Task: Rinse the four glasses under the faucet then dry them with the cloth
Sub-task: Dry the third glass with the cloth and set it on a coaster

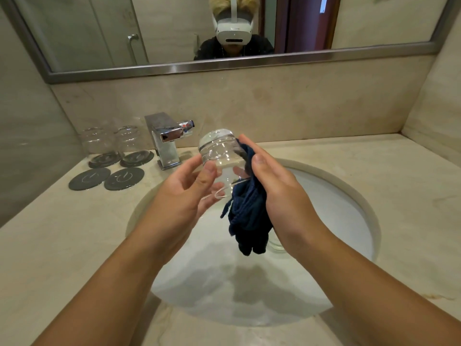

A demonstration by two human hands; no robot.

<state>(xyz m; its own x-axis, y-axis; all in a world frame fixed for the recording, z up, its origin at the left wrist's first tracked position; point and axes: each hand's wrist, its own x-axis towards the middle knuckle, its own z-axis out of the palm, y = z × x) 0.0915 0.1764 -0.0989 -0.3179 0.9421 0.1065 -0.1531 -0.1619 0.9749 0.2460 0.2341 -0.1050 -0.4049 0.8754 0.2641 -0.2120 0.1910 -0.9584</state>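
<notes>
Over the sink my left hand (189, 193) grips a clear glass (222, 156), tilted with its base up and away from me. My right hand (272, 186) holds a dark blue cloth (249, 216) against the glass's right side, thumb on top, and the cloth's end hangs down. Two more glasses (99, 143) (129, 141) stand upside down on coasters at the back left. Another glass (277, 244) lies in the basin, mostly hidden behind the cloth and my right wrist. No water runs from the chrome faucet (167, 141).
Two bare grey coasters (89, 178) (124, 179) lie on the marble counter left of the white round sink (349, 196). A mirror (174, 33) hangs above the backsplash. Walls close in on the left and right.
</notes>
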